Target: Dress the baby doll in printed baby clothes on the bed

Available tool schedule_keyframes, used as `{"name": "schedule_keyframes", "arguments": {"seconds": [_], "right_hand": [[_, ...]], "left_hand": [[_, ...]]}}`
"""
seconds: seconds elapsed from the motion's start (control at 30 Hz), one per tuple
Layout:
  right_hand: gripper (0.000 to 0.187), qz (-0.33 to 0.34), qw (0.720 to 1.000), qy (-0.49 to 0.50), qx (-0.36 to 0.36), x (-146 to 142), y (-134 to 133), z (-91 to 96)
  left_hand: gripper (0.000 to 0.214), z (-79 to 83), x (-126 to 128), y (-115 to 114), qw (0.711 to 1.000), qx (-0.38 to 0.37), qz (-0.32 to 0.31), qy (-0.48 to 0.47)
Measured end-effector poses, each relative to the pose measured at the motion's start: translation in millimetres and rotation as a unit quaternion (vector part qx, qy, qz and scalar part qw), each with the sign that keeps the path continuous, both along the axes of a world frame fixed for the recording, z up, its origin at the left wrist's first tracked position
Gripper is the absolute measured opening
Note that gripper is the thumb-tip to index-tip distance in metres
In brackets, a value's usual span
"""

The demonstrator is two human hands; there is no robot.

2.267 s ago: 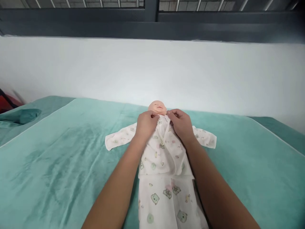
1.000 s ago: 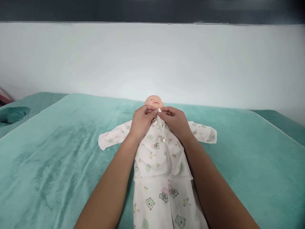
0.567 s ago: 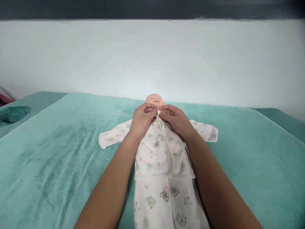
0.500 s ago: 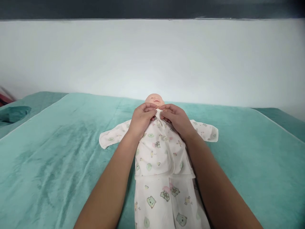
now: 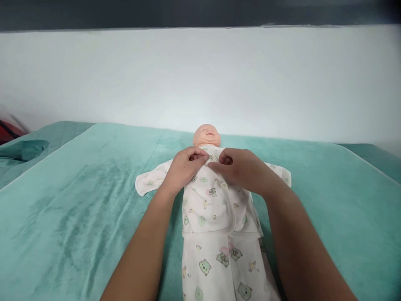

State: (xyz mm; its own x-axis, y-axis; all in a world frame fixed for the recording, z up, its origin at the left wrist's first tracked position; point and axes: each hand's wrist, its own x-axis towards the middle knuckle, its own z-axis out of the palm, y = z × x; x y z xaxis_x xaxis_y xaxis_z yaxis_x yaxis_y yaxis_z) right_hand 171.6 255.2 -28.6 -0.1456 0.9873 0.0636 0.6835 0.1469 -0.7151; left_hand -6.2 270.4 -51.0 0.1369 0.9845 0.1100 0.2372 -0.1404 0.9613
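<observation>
A baby doll (image 5: pixel 207 137) lies on its back, dressed in a white printed shirt (image 5: pixel 206 209) and matching trousers (image 5: pixel 213 271). My left hand (image 5: pixel 187 166) is at the upper chest, with thumb and fingertips pinched together on the shirt front. My right hand (image 5: pixel 242 167) is across from it over the chest. Its fingers are curled, while the thumb reaches out apart from them, close to the shirt's front opening. A button (image 5: pixel 224 184) shows on the front below the right hand. The collar lies closed under the doll's chin.
A teal plush cover (image 5: pixel 94 188) spreads beneath the doll. Behind it rises a white wall (image 5: pixel 200 75) with a dark band (image 5: pixel 200 12) along the top. A red object (image 5: pixel 9 133) shows at the far left edge.
Both hands have moved down from the collar to the upper chest, uncovering the doll's neck. The right hand has let go of the collar and its thumb has moved away from its fingers.
</observation>
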Motion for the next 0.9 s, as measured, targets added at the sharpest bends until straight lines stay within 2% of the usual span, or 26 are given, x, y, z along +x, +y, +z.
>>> {"name": "schedule_keyframes", "arguments": {"seconds": [0.1,0.2,0.33,0.4,0.53,0.67,0.9], "right_hand": [[0.040,0.031,0.999,0.003,-0.007,3.9,-0.8,0.6],[0.037,0.027,0.998,0.059,-0.027,5.8,2.1,-3.6],[0.036,0.004,0.984,0.171,-0.051,6.5,0.4,-13.2],[0.036,-0.004,0.968,0.241,-0.070,6.7,-1.8,-19.2],[0.033,-0.009,0.919,0.386,-0.078,7.3,-3.1,-28.7],[0.026,-0.001,0.917,0.392,-0.077,8.3,-0.3,-31.1],[0.025,0.012,0.914,0.396,-0.084,10.0,1.7,-30.7]], "left_hand": [[0.016,2.1,-5.5,-7.0,0.999,0.012,-0.046,0.012],[0.018,3.5,-5.7,-8.3,0.995,0.034,-0.082,0.040],[0.023,1.8,-0.5,-6.3,0.995,0.070,-0.061,0.048],[0.026,0.5,1.7,-5.5,0.993,0.084,-0.059,0.053],[0.023,-0.8,2.6,-4.8,0.992,0.085,-0.071,0.060],[0.020,-2.0,3.3,-5.1,0.990,0.098,-0.073,0.067],[0.019,-3.7,5.4,-4.7,0.982,0.140,-0.087,0.088]]}}
